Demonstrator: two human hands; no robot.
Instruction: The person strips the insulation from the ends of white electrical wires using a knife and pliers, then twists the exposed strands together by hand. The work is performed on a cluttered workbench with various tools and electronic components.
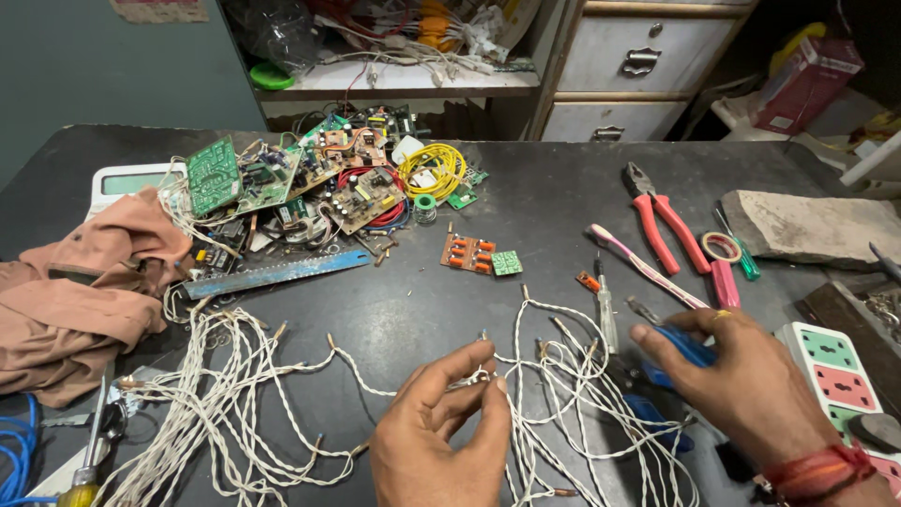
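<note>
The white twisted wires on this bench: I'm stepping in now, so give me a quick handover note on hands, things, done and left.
Left hand: pinches one white twisted wire near its bared end.
Right hand: rests on the blue-handled tool, fingers over it; firm grip unclear.
More white twisted wires lie loose across the dark table, several ends already bared.
Red pliers, circuit board pile and saw blade lie untouched.
How many wires remain cannot be told.
</note>
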